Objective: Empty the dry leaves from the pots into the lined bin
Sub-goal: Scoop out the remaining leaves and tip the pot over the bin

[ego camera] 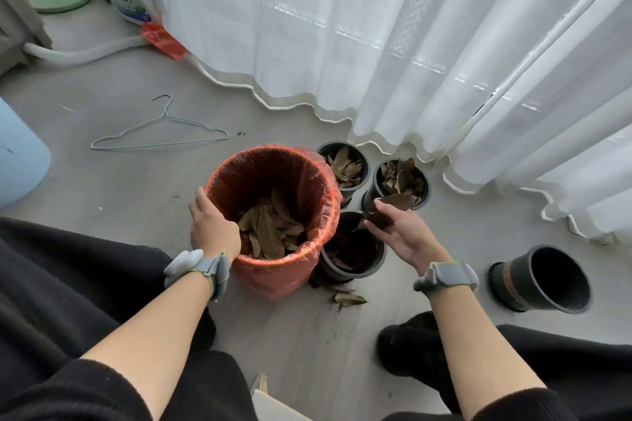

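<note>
Now my left hand (213,225) grips the rim of the lined bin (273,280), steadying it on the floor. My right hand (400,232) pinches a clump of dry leaves (383,214) above the nearest pot (345,272). Next, I judge, it must swing left over the bin and let go. The rear pot (342,144) and its neighbour (425,181) hold leaves; shadow hides the nearest pot's depths.

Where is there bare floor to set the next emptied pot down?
Bare floor lies between the hanger and the lined bin; another patch sits between the tipped empty pot and the curtain hem. Crowded: three pots huddle at the bin's right side, where the right hand holds dry leaves; the left hand grips its rim.
</note>
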### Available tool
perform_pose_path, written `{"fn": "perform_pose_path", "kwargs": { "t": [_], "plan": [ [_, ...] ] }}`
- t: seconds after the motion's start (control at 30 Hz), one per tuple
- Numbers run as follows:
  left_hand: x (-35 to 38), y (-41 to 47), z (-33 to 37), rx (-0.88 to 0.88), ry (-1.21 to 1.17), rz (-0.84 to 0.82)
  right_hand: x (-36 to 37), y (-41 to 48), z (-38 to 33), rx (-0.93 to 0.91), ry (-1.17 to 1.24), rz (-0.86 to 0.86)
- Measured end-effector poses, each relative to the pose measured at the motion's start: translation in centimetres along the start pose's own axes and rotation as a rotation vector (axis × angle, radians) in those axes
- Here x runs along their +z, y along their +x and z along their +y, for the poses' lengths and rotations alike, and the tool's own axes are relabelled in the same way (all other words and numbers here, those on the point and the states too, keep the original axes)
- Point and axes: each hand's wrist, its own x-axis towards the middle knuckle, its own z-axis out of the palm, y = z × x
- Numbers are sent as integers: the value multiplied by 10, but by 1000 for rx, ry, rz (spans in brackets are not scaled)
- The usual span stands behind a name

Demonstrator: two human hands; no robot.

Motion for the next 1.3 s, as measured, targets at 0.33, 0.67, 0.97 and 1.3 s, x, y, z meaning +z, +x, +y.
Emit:
{"fn": "perform_pose_path", "kwargs": {
  "t": [0.33,0.67,0.97,1.3],
  "plan": [
    [0,0,5,1,-14,-15,105,-47,-22,-245,-142,-374],
    [-12,14,-3,6,-114,39,74,13,1,-495,-785,-47],
    [-7,32,1,-79,-101,187,-1,77,77,-202,-1558,-30],
    [-4,33,-3,-68,-71,212,17,131,112,-56,-2128,-168]
  ]
}}
